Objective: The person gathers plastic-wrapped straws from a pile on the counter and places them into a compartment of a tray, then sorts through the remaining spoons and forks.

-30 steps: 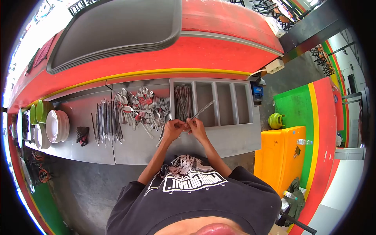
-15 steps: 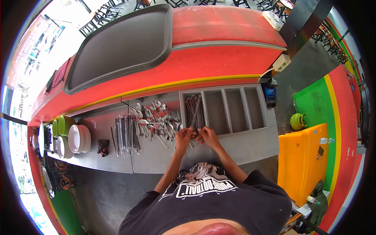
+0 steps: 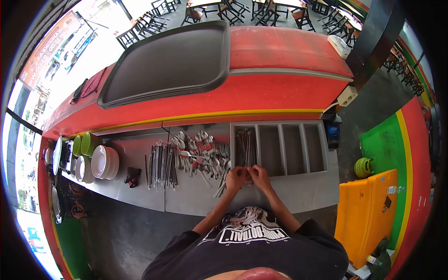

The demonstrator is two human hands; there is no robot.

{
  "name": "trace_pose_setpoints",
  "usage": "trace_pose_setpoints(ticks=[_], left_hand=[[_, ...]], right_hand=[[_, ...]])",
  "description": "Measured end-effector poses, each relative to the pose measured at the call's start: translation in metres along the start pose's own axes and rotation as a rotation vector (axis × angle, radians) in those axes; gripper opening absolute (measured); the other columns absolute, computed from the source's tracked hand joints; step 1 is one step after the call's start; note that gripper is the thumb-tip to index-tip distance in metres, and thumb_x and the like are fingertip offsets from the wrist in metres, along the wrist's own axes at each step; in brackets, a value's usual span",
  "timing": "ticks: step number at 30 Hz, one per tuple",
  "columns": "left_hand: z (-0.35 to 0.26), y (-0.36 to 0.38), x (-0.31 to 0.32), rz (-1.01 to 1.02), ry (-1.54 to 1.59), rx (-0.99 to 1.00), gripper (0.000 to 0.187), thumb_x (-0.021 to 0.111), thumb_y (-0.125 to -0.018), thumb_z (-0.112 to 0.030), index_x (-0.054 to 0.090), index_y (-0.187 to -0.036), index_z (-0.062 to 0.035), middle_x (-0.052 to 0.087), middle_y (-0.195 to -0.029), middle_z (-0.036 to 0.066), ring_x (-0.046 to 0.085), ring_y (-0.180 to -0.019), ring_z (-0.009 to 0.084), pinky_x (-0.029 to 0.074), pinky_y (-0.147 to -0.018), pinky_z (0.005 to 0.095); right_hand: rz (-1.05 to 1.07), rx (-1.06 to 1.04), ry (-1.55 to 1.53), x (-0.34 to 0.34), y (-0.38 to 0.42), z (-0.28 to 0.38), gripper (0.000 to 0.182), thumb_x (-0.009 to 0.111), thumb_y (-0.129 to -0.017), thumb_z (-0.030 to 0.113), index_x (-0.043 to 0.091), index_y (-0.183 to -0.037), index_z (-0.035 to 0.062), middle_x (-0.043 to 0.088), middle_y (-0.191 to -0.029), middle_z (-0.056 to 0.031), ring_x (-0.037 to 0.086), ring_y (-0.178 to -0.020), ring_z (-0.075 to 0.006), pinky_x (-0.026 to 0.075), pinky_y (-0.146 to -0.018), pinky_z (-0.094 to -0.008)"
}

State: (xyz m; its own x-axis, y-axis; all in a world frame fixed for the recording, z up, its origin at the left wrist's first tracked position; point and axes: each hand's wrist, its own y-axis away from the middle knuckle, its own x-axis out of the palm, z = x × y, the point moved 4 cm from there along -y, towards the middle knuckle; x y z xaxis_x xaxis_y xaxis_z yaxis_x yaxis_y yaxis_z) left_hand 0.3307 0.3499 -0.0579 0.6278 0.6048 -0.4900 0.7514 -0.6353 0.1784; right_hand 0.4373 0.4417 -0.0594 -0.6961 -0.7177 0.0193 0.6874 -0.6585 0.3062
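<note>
My left hand (image 3: 236, 178) and my right hand (image 3: 258, 177) meet at the front edge of the grey divided tray (image 3: 319, 171). Both have their fingers pinched together; something small and reddish seems to show between them, too small to name. Just beyond my fingers, in the tray's leftmost compartment, lies a bundle of thin dark metallic sticks (image 3: 245, 145). Left of the tray is a heap of spoons and forks (image 3: 200, 151), some with red wrapping among them. Farther left, long slender metallic pieces (image 3: 162, 164) lie side by side.
A small dark cloth-like bundle (image 3: 132, 177) sits on the steel counter (image 3: 196, 198). White bowls (image 3: 105, 162) and green bowls (image 3: 91, 144) stand at the left end. Behind rises a red ledge (image 3: 284, 91) carrying large dark trays (image 3: 172, 60). An orange box (image 3: 366, 219) stands at right.
The camera view has shifted, so the counter appears lower and farther right. My hands are closer together at the tray's front edge; the stick angled up from my fingers is no longer distinguishable.
</note>
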Motion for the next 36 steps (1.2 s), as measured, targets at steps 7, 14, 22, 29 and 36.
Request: trace_pose_setpoints(ticks=[7, 14, 22, 29, 36], left_hand=[[-0.007, 0.002, -0.002, -0.16, -0.145, 0.006, 0.038, 0.062, -0.087, -0.044, 0.07, -0.086, -0.0067, 0.067, -0.067, 0.012, 0.067, -0.064, 0.0314, 0.05, -0.058, 0.0408], [-0.01, 0.008, -0.004, -0.176, -0.181, 0.158, 0.038, 0.054, -0.092, -0.039, 0.066, -0.077, -0.0067, 0.063, -0.065, 0.018, 0.063, -0.061, 0.0393, 0.048, -0.052, 0.0468], [-0.004, 0.01, -0.008, -0.09, -0.115, 0.227, 0.036, 0.051, -0.095, -0.036, 0.067, -0.085, -0.005, 0.062, -0.067, 0.019, 0.064, -0.065, 0.038, 0.047, -0.054, 0.0424], [0.001, 0.015, -0.017, 0.007, 0.216, 0.281, 0.032, 0.055, -0.095, -0.029, 0.066, -0.101, 0.0001, 0.067, -0.079, 0.018, 0.069, -0.077, 0.0274, 0.05, -0.065, 0.0352], [0.025, 0.022, -0.028, 0.221, 0.316, 0.266, 0.032, 0.055, -0.095, -0.024, 0.061, -0.115, 0.0015, 0.069, -0.093, 0.011, 0.065, -0.089, 0.0155, 0.05, -0.079, 0.0292]], right_hand=[[0.018, -0.046, 0.114, 0.002, 0.001, 0.002, 0.028, 0.057, -0.095, 0.023, 0.056, -0.078, 0.0002, 0.064, -0.06, -0.0086, 0.063, -0.052, -0.0138, 0.047, -0.041, -0.0275], [-0.094, -0.215, 0.269, 0.004, 0.002, -0.003, 0.031, 0.061, -0.092, 0.025, 0.057, -0.073, 0.0011, 0.059, -0.053, -0.007, 0.059, -0.046, -0.0125, 0.04, -0.042, -0.0296], [-0.187, -0.288, 0.292, 0.008, 0.015, 0.012, 0.03, 0.066, -0.089, 0.024, 0.057, -0.072, 0.001, 0.06, -0.054, -0.0063, 0.059, -0.047, -0.0112, 0.04, -0.041, -0.0281], [-0.255, -0.289, 0.202, 0.012, 0.018, 0.002, 0.027, 0.068, -0.088, 0.022, 0.056, -0.075, 0.0013, 0.06, -0.058, -0.0055, 0.061, -0.049, -0.0109, 0.043, -0.037, -0.0265], [-0.558, -0.25, 0.308, 0.013, 0.012, -0.013, 0.027, 0.072, -0.083, 0.021, 0.057, -0.074, 0.0005, 0.064, -0.061, -0.0091, 0.064, -0.056, -0.0162, 0.048, -0.053, -0.032]])
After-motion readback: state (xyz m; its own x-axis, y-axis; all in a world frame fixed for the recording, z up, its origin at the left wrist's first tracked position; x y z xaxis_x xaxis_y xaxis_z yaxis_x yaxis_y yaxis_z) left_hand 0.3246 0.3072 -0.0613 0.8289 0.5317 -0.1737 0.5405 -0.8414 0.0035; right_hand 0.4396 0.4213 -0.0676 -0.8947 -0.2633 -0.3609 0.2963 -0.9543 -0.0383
